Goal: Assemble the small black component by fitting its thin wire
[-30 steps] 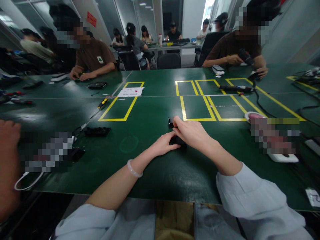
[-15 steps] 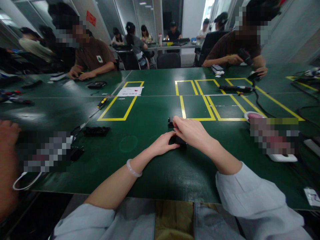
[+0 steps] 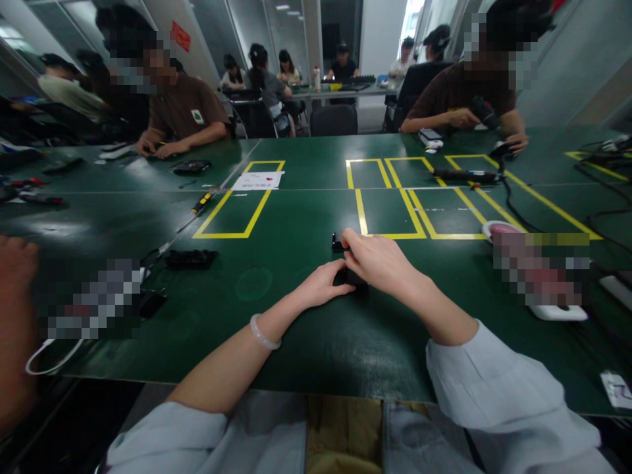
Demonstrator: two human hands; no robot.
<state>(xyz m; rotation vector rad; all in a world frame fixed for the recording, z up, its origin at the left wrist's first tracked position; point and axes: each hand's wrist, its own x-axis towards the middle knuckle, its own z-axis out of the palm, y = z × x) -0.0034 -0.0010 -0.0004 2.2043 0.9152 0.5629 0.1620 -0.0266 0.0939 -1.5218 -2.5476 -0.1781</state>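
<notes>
A small black block-like part (image 3: 357,282) lies on the green table in front of me, mostly covered by my hands. My left hand (image 3: 326,283) grips its near left side between thumb and fingers. Over its top is my right hand (image 3: 378,257), with the fingers bent down and closed on it; their tips are hidden. Just beyond the right fingers a black piece with a shiny edge (image 3: 338,242) shows; I cannot tell whether it joins the block.
Yellow tape rectangles (image 3: 363,210) mark the green table (image 3: 296,355). A black part (image 3: 191,259) and a yellow-black screwdriver (image 3: 202,203) lie left. At right is a white-edged pink object (image 3: 503,228), partly blurred. Co-workers sit opposite, one holding a power drill (image 3: 484,112). Another person's arm (image 3: 17,316) is at left.
Almost nothing differs. Both hands stay on the black part, with only a very slight shift of the right fingers.
</notes>
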